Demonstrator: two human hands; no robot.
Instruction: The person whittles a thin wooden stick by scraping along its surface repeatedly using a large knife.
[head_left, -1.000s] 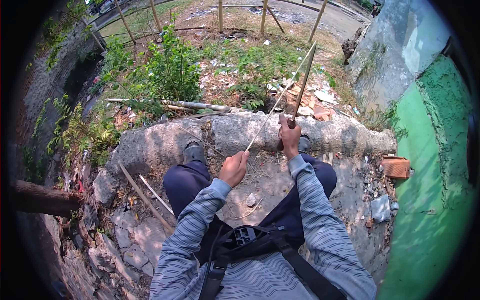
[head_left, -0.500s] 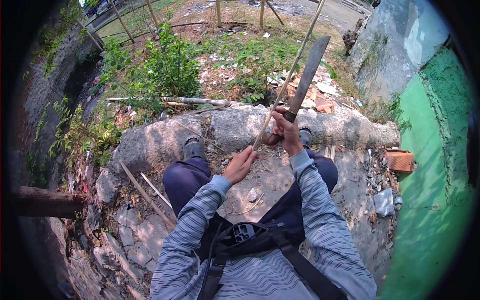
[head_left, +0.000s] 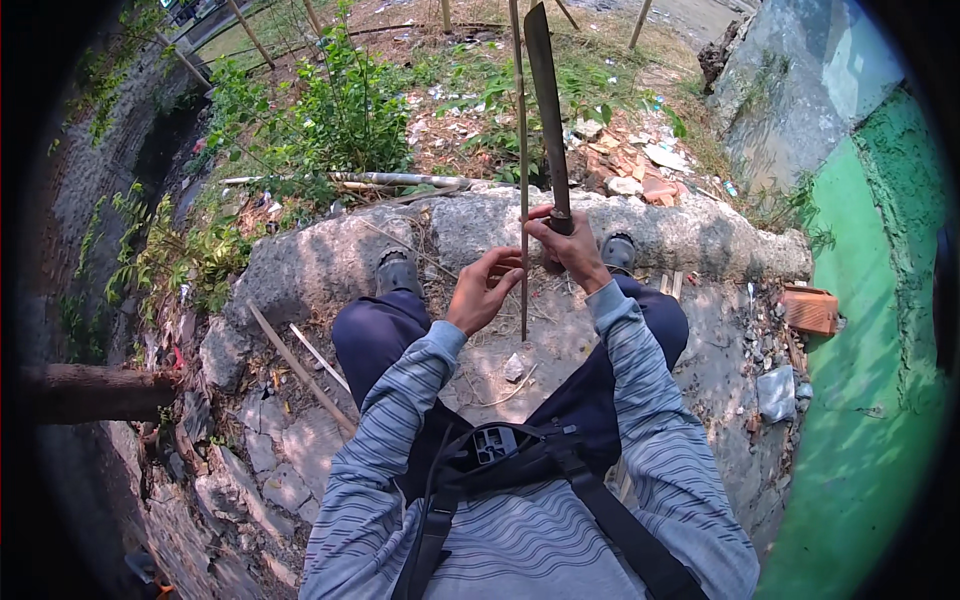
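Right hand (head_left: 568, 245) closed round handle (head_left: 562, 224) of dark-steel machete (head_left: 546, 110), held upright, likely sparing left hand (head_left: 487, 292). Slim brown wooden stick (head_left: 522, 150) between hands, apparently steadied by right fingertips; left fingers curled beside it, grip unclear.

your left forearm (head_left: 405, 395) slants from the near side toward the far right, and your right forearm (head_left: 640, 365) slants toward the far left, both elbows bent, so they converge between your spread knees (head_left: 375, 330). your left hand (head_left: 485, 290) sits slightly nearer, its fingers loosely curved and pointing right, thumb and fingertips parted. your right hand (head_left: 568, 245) is curled into a closed grip, its finger ends showing on the left; your hands are near each other but apart.
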